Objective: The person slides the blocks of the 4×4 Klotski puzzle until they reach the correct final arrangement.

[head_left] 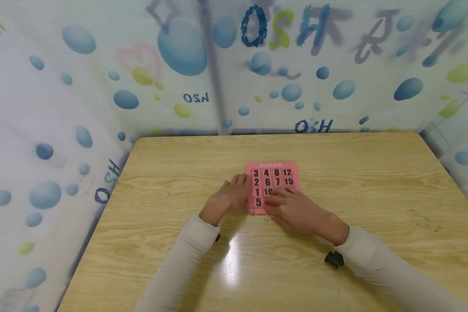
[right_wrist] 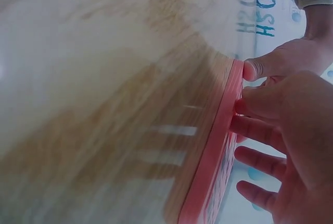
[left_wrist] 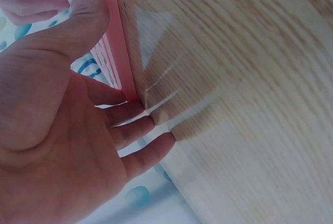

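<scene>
A pink number slide puzzle [head_left: 272, 165] lies flat on the wooden table, its square tiles marked with black numbers. Along its left edge rests my left hand [head_left: 234, 195], fingers fairly straight with their tips down by the table. The left wrist view shows that thumb [left_wrist: 86, 5] against the puzzle's near corner. My right hand [head_left: 294, 208] reaches over the lower right part of the tiles and hides several of them. In the right wrist view its fingers [right_wrist: 260, 161] are spread over the numbered face, beside the pink side edge [right_wrist: 216, 140].
The light wooden table [head_left: 160, 173] extends around the puzzle on all sides. A curtain-like wall [head_left: 234, 86] with blue and green bubble prints stands behind the table and at its sides. A black strap piece [head_left: 334, 259] sits at the right cuff.
</scene>
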`<state>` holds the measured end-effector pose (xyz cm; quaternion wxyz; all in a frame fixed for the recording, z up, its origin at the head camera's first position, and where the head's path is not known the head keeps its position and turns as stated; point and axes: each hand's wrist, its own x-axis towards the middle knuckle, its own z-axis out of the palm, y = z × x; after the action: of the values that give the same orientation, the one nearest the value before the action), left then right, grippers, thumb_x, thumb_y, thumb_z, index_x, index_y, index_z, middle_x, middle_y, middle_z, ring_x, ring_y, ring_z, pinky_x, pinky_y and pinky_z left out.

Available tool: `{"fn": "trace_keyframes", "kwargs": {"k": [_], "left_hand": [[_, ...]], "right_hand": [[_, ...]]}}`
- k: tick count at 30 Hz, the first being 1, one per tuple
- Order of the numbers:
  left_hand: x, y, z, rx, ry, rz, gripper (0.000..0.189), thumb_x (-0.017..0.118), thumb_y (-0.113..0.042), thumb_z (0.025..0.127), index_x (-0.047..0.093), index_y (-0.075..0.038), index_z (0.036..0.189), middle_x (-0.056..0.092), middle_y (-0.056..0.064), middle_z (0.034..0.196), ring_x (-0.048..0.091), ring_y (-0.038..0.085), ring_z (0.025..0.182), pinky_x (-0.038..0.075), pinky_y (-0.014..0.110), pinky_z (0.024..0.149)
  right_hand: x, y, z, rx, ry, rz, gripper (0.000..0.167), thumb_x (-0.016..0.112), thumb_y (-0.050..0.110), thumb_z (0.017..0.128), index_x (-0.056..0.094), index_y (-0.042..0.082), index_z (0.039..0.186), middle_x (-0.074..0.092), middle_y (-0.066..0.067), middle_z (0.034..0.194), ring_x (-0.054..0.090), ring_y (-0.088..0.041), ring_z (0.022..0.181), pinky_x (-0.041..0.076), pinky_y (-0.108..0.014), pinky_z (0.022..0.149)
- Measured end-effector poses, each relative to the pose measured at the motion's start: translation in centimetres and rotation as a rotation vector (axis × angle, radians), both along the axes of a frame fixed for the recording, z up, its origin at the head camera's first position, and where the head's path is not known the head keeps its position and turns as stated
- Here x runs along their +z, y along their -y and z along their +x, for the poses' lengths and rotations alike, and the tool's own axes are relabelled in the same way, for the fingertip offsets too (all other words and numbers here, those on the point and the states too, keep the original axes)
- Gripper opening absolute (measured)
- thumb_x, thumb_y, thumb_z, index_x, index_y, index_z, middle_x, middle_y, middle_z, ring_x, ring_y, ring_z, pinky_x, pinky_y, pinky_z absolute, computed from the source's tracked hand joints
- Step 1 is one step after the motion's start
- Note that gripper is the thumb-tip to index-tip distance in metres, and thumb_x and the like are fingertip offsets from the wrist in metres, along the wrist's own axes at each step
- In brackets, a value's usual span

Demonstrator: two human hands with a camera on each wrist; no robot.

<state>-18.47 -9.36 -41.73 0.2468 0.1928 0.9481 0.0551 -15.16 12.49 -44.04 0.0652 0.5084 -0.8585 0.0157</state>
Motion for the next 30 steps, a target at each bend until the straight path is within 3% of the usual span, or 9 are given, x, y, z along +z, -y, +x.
{"fn": "trace_keyframes", "kwargs": {"k": [6, 17, 30], "left_hand": [[-0.1, 0.0, 0.0, 0.001, 0.002, -0.006, 0.108, 0.075, -0.045, 0.086, 0.008, 0.001, 0.158, 0.013, 0.017, 0.164, 0.014, 0.032, 0.152, 0.024, 0.052, 0.12], [-0.1, -0.2, -0.1, 0.005, 0.005, -0.005, 0.111, 0.075, -0.047, 0.085, 0.006, -0.001, 0.159, 0.012, 0.017, 0.165, 0.013, 0.032, 0.152, 0.022, 0.051, 0.121], [-0.1, 0.0, 0.0, 0.008, 0.012, -0.007, 0.112, 0.075, -0.047, 0.084, 0.006, -0.002, 0.159, 0.012, 0.016, 0.165, 0.013, 0.031, 0.152, 0.022, 0.051, 0.121]], "right_hand": [[-0.5, 0.1, -0.2, 0.005, -0.004, -0.017, 0.028, 0.059, 0.029, 0.099, 0.072, 0.02, 0.122, 0.067, 0.001, 0.124, 0.055, -0.025, 0.116, 0.044, -0.047, 0.1], [0.5, -2.1, 0.0, -0.077, 0.067, 0.044, 0.036, 0.061, 0.032, 0.098, 0.068, 0.017, 0.13, 0.063, -0.005, 0.132, 0.052, -0.029, 0.128, 0.04, -0.052, 0.107], [0.2, -5.5, -0.4, -0.014, 0.022, 0.026, 0.031, 0.063, 0.028, 0.097, 0.072, 0.018, 0.125, 0.064, -0.006, 0.131, 0.055, -0.029, 0.123, 0.044, -0.051, 0.1]]}}
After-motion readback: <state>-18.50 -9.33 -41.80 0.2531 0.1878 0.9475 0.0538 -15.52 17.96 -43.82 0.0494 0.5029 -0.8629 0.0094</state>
